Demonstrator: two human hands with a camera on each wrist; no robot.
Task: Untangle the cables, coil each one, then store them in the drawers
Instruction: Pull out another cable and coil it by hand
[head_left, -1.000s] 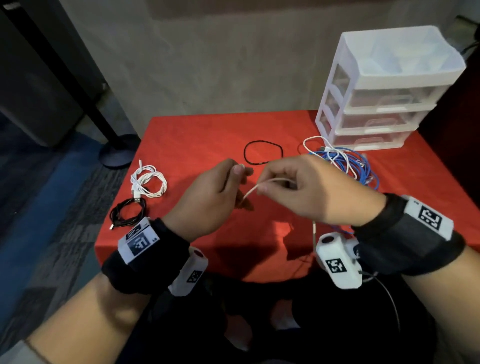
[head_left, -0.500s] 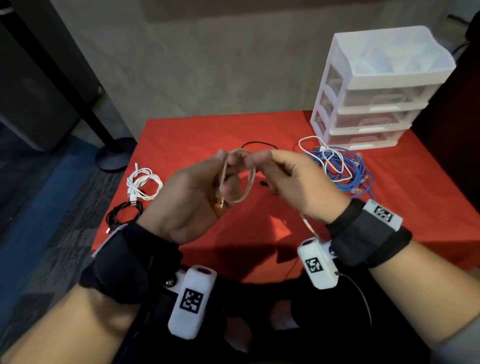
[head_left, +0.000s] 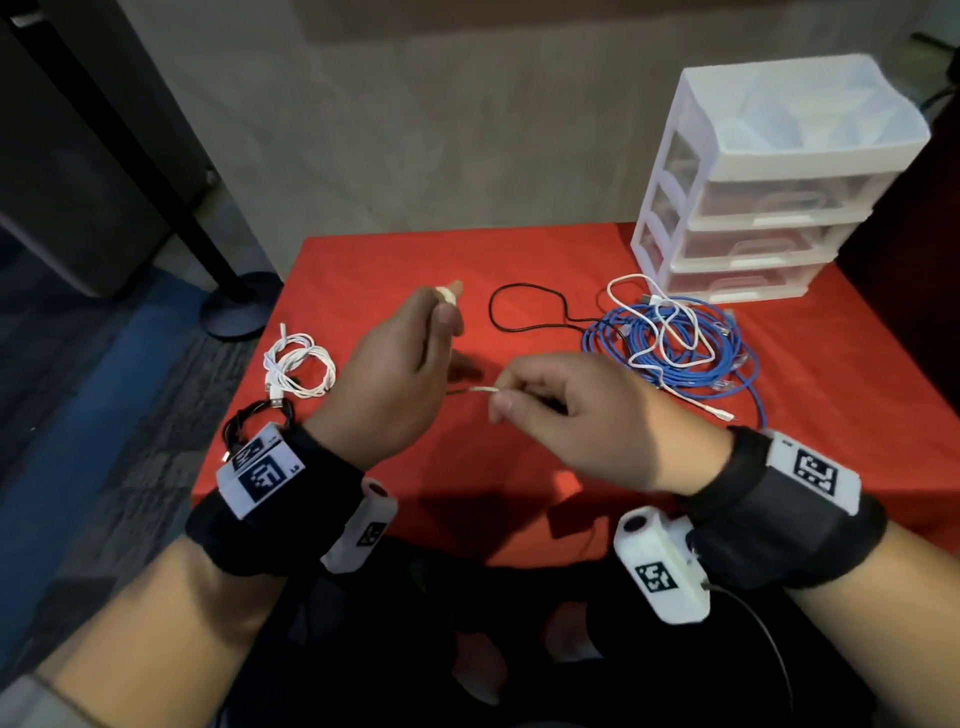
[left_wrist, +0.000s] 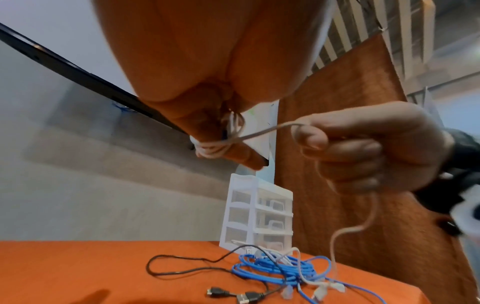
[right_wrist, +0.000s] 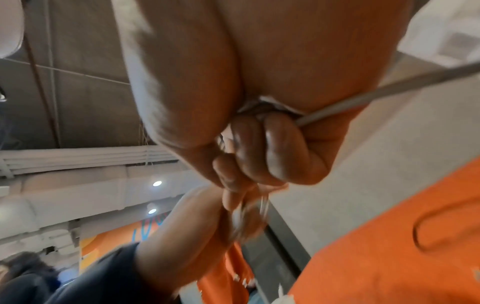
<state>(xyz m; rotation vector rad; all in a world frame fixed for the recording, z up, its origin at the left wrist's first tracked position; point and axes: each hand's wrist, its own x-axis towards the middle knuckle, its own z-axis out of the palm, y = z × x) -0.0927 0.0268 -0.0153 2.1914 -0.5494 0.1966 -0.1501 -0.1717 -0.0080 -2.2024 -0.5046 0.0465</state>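
Right hand (head_left: 566, 415) near blue tangle (head_left: 675, 343)

head cam above near edge, looking down-forward over counter (head_left: 519, 260), left wrist cam close under palm, facing far-right drawers (left_wrist: 255, 214), right wrist cam close, facing up-left, all share left hand (head_left: 387, 374), right hand (head_left: 582, 421), white cable (left_wrist: 259, 133)

The left hand (head_left: 395, 374) is now higher, its fingers (head_left: 431, 306) stretched out, and the white cable (left_wrist: 259, 133) is wound around them instead of hanging in a loose loop. The right hand (head_left: 582, 415) has moved away and pinches the cable taut.
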